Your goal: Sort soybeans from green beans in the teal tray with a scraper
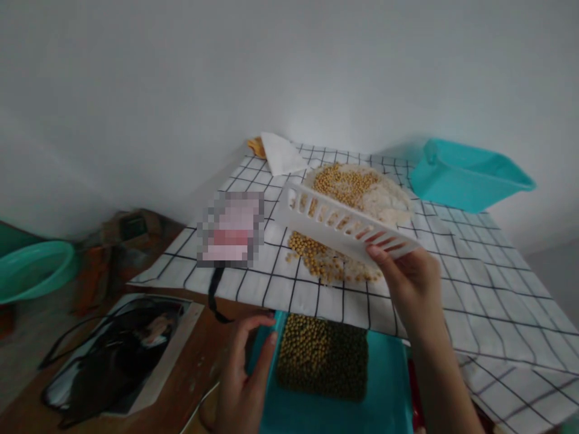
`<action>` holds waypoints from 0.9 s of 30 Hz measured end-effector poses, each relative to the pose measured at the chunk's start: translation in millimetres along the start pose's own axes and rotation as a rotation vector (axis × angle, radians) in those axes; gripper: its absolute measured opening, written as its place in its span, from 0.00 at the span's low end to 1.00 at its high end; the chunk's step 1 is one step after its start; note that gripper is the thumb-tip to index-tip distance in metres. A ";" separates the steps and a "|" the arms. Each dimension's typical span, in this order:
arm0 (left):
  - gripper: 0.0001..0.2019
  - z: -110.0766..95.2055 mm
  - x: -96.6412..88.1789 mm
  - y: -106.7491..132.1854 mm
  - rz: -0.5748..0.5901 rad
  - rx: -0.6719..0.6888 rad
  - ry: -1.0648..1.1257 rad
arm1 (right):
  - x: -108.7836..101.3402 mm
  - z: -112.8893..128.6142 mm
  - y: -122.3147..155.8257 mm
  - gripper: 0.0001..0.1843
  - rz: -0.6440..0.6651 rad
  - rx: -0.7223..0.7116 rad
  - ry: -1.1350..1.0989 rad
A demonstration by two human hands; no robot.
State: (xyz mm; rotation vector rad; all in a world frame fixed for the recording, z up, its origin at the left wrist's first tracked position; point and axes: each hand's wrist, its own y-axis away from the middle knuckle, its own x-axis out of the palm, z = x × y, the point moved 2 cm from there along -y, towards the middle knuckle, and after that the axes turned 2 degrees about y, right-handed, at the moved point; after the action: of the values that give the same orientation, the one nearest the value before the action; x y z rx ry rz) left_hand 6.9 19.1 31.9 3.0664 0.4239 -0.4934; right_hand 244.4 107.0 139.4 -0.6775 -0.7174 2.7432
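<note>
My right hand (414,271) grips the right end of a white slotted plastic tray (328,236), which is tilted on its long edge above the cloth. Behind it lies a pile of yellow soybeans (344,184) with a pale, grain-like heap (384,199) beside them. More loose soybeans (325,262) are spread in front of the tray. Below the table edge, my left hand (244,367) pinches the left rim of a teal container (384,374). Soybeans (319,355) cover part of this container's bottom, the right part in shadow.
A checked cloth (289,286) covers the table. At the back right stands a teal bin (470,175). White paper (283,154) lies at the back left, near a blurred-out card (233,232) with a black strap. To the left are a picture board (131,355) and a green basin (38,271).
</note>
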 end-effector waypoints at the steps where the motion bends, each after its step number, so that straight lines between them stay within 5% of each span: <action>1: 0.09 0.7 -0.1 0.1 -0.002 0.006 0.009 | 3.7 -0.1 1.7 0.07 0.052 -0.010 0.007; 6: 0.11 1.2 -0.2 1.8 -0.080 -0.021 0.049 | 2.2 -7.0 8.0 0.12 0.275 -0.029 -0.077; 12: 0.12 1.0 3.0 1.6 -0.044 -0.064 0.084 | -19.6 -15.5 12.8 0.11 0.282 0.022 -0.076; 27: 0.10 -6.1 2.3 -0.9 -0.003 0.050 -0.002 | -62.8 -46.8 60.4 0.04 -0.213 0.289 -0.082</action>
State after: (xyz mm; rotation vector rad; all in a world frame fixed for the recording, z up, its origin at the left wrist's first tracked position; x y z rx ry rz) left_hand 10.6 20.9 37.0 3.1137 0.4221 -0.5148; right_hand 315.8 53.9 96.1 -0.4031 -0.3707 2.6139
